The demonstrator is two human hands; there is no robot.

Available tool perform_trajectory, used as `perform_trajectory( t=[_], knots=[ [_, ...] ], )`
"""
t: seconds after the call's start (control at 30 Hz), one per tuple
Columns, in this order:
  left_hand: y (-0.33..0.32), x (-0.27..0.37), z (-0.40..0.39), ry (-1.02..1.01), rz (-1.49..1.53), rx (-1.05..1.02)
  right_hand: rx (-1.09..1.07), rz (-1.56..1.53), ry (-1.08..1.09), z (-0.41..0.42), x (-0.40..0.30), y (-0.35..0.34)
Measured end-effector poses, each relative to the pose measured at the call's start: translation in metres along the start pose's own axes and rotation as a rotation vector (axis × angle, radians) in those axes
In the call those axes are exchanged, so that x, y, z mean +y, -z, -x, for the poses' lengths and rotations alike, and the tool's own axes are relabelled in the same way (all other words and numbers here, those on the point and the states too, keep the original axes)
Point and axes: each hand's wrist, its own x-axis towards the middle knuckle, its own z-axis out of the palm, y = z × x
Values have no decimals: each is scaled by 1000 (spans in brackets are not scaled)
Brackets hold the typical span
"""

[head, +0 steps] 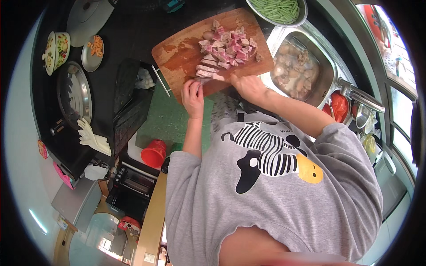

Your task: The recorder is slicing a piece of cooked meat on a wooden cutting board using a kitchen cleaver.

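Note:
A wooden cutting board lies on the dark counter. On it is a pile of pink and pale meat cubes, with several meat strips at its lower edge. My right hand is closed at the board's near edge around what looks like the handle of a knife; the thin blade runs left beside the strips. The handle is hidden. My left hand has its fingers bent at the far end of the blade, near the strips; whether they grip something is unclear.
Right of the board, a sink holds a container of meat pieces in liquid. Green beans in a metal bowl stand beyond. At left are a plate of orange food pieces, a patterned pot, a metal lid and rubber gloves.

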Motion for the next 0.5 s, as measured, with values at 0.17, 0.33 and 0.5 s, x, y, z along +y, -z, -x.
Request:
perform_trajectory(
  t=[0.17,0.33,0.5],
  knots=[
    [2,12,5,-92,84,-134,41,-13,51,-34,-1,-1],
    [-10,17,-18,72,157,92,99,-46,49,-50,23,27],
    [-20,20,-25,13,38,43,13,8,57,-44,10,45]
  ],
)
